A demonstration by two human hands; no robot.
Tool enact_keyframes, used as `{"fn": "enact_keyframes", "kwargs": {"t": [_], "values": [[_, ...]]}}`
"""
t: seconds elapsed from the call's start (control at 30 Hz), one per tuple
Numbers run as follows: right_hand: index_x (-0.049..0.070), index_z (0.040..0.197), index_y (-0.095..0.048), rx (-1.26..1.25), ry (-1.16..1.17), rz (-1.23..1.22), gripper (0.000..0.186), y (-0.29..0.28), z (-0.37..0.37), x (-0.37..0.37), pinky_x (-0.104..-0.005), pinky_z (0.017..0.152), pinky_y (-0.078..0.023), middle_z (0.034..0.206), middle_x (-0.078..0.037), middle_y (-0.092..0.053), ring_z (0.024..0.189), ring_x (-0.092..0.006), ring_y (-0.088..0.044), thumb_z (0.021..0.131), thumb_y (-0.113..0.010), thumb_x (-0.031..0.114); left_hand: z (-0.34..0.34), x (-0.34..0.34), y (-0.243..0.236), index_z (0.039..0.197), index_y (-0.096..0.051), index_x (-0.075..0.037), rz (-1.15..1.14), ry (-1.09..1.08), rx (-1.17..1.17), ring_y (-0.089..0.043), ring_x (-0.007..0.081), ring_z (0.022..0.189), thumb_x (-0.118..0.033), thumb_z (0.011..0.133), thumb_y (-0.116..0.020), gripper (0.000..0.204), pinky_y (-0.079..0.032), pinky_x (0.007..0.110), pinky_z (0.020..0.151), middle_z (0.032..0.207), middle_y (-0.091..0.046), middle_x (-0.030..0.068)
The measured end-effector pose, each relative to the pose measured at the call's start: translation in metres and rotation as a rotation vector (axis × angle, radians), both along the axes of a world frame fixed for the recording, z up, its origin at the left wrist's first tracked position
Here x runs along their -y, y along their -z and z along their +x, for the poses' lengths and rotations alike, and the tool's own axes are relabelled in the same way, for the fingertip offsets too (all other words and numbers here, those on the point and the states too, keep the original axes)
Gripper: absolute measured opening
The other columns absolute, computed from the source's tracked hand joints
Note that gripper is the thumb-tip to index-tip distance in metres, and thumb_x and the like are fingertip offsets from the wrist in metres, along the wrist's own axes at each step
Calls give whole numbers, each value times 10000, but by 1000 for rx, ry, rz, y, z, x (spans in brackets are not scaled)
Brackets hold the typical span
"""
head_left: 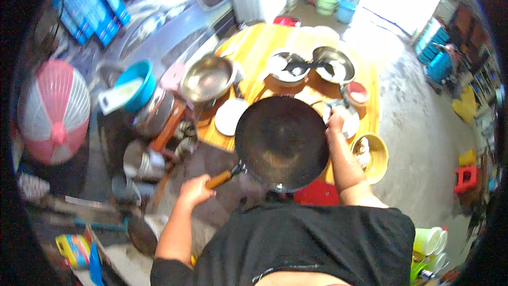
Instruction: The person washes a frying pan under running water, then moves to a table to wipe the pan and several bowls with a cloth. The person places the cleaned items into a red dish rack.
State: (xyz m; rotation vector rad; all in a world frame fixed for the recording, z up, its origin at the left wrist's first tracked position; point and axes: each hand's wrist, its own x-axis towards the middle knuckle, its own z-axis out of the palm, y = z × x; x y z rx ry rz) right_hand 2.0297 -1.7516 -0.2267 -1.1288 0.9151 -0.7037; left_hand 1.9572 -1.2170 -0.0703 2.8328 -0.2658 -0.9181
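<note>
A large dark wok (283, 143) is held in front of me, partly over the table's near edge, its inside facing up and nothing visible in it. My left hand (196, 189) is closed round the end of its wooden handle (219, 179). At the wok's far right rim my right hand (334, 120) is closed on its edge, with the fingertips partly hidden. A white plate (231, 117) lies just left of the wok. Another white plate (349, 121) lies beside my right hand, partly covered by it.
The yellow wooden table (248, 39) bears a metal basin (208, 78), two metal bowls (288, 77) (341, 66) with a black utensil across them, and a pink-rimmed container (356, 94). A yellow bowl (380, 167) stands at right. A red stool (317, 193) shows below the wok.
</note>
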Motion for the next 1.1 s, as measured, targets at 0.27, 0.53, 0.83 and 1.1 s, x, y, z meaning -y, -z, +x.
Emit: {"fn": "enact_keyframes", "kwargs": {"t": [0.27, 0.53, 0.83, 1.1], "values": [[16, 657, -589, -66, 65, -507, 254, 15, 33, 20, -342, 508, -349, 589, -53, -513, 511, -155, -459, 849, -530, 171, 94, 22, 1, 1164, -594, -148, 44, 104, -87, -623, 310, 1008, -383, 695, -764, 552, -484, 412, 841, 1050, -669, 134], [15, 820, -596, -101, 139, -405, 197, 25, 45, 32, -294, 629, -408, 740, -55, -583, 687, -140, -551, 874, -526, 191, 164, 24, 1, 1125, -618, -143, 17, 252, 2, -629, 317, 984, -343, 681, -722, 497, -494, 412, 826, 1026, -676, 128], [20, 844, -627, -550, 295, -474, 346, 28, 56, 33, -510, 733, -481, 856, -226, -642, 833, -410, -624, 882, -487, 334, 233, 28, 9, 1037, -637, -136, 10, 409, 97, -641, 324, 925, -384, 658, -738, 465, -499, 423, 790, 930, -682, 136], [117, 1257, -496, -772, 1, -471, 418, -54, 31, 10, -513, 1048, -328, 1384, -253, -389, 1247, -396, -425, 887, -428, 298, 261, 44, 16, 950, -628, -88, -11, 441, 54, -649, 337, 863, -288, 609, -801, 431, -505, 420, 756, 868, -677, 148]]}}
